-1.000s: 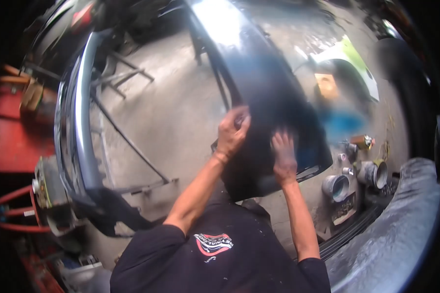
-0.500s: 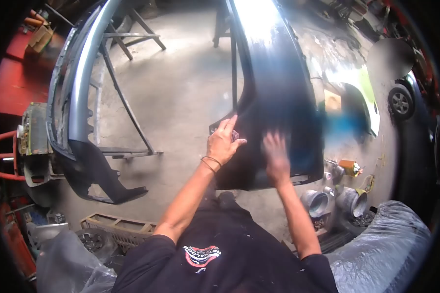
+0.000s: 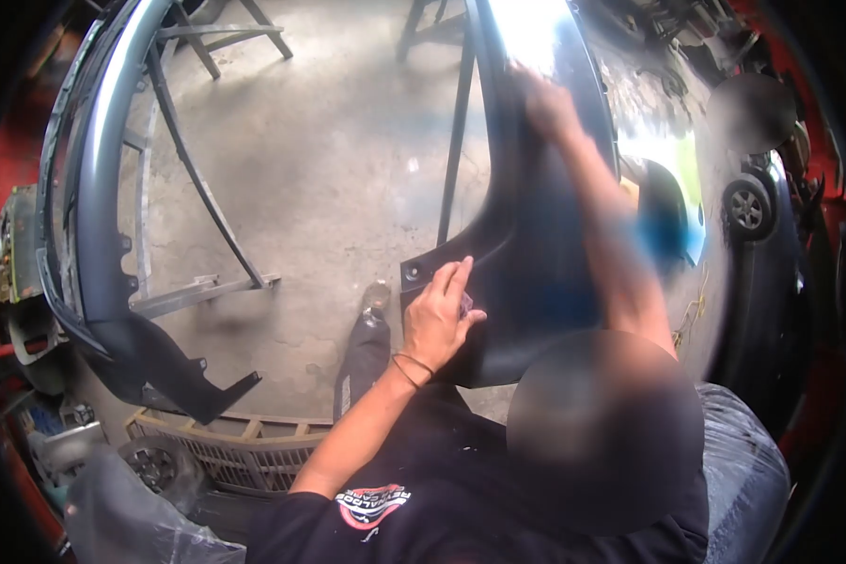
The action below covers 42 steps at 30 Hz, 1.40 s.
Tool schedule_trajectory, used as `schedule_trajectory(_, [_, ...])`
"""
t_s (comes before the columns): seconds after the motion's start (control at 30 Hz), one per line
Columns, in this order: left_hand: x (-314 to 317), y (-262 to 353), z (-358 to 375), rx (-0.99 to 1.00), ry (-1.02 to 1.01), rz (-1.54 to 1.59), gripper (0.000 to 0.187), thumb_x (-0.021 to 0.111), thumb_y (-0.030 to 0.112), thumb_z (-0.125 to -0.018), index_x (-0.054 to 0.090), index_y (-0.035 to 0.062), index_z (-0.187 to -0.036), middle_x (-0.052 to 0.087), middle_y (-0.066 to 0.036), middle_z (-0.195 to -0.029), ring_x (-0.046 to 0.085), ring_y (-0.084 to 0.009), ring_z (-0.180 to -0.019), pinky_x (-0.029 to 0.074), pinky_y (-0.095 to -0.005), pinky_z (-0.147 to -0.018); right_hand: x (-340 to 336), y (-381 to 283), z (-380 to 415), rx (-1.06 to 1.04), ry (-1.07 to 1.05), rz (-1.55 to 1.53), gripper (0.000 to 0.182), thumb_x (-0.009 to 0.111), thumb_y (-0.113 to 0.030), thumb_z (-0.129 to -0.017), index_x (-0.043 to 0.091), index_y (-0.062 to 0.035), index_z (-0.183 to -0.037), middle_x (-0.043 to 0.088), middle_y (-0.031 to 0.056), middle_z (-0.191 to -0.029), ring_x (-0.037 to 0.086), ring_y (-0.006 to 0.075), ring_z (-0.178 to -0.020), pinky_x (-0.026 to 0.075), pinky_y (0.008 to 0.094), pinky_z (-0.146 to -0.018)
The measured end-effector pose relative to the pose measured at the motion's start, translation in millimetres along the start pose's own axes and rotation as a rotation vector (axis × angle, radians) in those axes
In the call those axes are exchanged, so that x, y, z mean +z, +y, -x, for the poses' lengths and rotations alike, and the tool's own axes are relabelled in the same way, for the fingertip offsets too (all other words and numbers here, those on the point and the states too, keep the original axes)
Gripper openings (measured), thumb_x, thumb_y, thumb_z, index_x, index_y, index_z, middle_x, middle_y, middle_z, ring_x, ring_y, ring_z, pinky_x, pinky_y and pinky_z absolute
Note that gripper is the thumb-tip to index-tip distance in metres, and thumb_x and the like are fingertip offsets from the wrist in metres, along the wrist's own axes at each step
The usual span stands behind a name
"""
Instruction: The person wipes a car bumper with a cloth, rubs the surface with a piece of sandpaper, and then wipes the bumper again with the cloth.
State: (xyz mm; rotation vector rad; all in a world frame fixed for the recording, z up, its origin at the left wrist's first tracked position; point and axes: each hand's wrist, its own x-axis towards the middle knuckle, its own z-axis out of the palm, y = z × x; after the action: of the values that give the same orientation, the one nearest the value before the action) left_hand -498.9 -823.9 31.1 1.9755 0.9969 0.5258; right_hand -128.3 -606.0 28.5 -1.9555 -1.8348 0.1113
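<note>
A dark blue car bumper (image 3: pixel 536 254) stands upright in front of me, glossy and lit at its top. My left hand (image 3: pixel 439 318) grips its lower left edge, fingers spread up the panel and thumb around the rim, with a small pale scrap showing between the fingers. A thin band circles that wrist. My right hand (image 3: pixel 545 101) is stretched far up and pressed on the upper part of the bumper. It is blurred, so what it holds is hidden.
A second grey-blue bumper (image 3: pixel 89 197) rests on a metal stand (image 3: pixel 193 179) at the left. A plastic grille (image 3: pixel 221 451) and a clear plastic bag (image 3: pixel 122 522) lie on the concrete floor. A plastic-covered part (image 3: pixel 747 470) is at the lower right, a car wheel (image 3: pixel 748 209) beyond.
My right hand has gone from the bumper's lower part up to its top. My left hand stays at the lower edge. The view has tilted down.
</note>
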Motion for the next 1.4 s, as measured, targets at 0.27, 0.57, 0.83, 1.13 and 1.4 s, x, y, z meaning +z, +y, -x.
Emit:
schedule_trajectory(0.27, [-2.6, -6.4, -12.0, 0.075, -0.011, 0.012, 0.094, 0.094, 0.025, -0.082, 0.050, 0.0064, -0.163, 0.061, -0.015, -0.148, 0.072, -0.0354, -0.116, 0.061, -0.0449, -0.095, -31.2, -101.3, 207.2, 0.026, 0.011, 0.018, 0.055, 0.047, 0.003, -0.103, 0.063, -0.0045, -0.155, 0.059, 0.0226, -0.163, 0.049, 0.0445, -0.157, 0.031, 0.0598, -0.134])
schedule_trajectory(0.57, [-7.6, -8.6, -20.5, 0.097, -0.080, 0.022, 0.096, 0.093, 0.027, -0.083, 0.048, 0.0047, -0.165, 0.059, -0.016, -0.150, 0.072, -0.0356, -0.119, 0.061, -0.0438, -0.096, -42.9, -127.6, 279.2, 0.137, -0.074, 0.015, 0.044, 0.052, -0.005, -0.108, 0.071, -0.0063, -0.147, 0.066, 0.0202, -0.157, 0.053, 0.0428, -0.155, 0.033, 0.0616, -0.133])
schedule_trajectory(0.83, [-6.4, -13.4, -20.3, 0.122, -0.080, 0.028, 0.093, 0.093, 0.028, -0.084, 0.050, 0.0029, -0.163, 0.058, -0.018, -0.150, 0.072, -0.0357, -0.117, 0.061, -0.0431, -0.096, -26.0, -21.5, -2.8, 0.262, -0.073, -0.058, 0.049, 0.051, -0.005, -0.107, 0.065, -0.0126, -0.154, 0.063, 0.0115, -0.161, 0.057, 0.0392, -0.149, 0.043, 0.0508, -0.127])
schedule_trajectory(1.13, [-6.8, -19.0, -21.3, 0.135, -0.104, 0.074, 0.095, 0.093, 0.028, -0.084, 0.048, 0.0024, -0.164, 0.058, -0.018, -0.150, 0.074, -0.0357, -0.113, 0.062, -0.0430, -0.093, -24.7, -166.4, 387.4, 0.180, -0.097, 0.012, 0.047, 0.062, -0.012, -0.103, 0.071, -0.0104, -0.149, 0.063, 0.0158, -0.162, 0.049, 0.0424, -0.159, 0.034, 0.0622, -0.132])
schedule_trajectory(1.4, [-3.2, -18.6, -18.2, 0.131, -0.072, 0.060, 0.095, 0.094, 0.027, -0.084, 0.049, 0.0038, -0.164, 0.057, -0.020, -0.151, 0.071, -0.0393, -0.121, 0.061, -0.0444, -0.098, -63.7, -66.2, 205.5, 0.170, 0.062, 0.102, 0.038, 0.052, 0.005, -0.108, 0.076, -0.0083, -0.135, 0.072, 0.0189, -0.149, 0.057, 0.0380, -0.153, 0.039, 0.0509, -0.130])
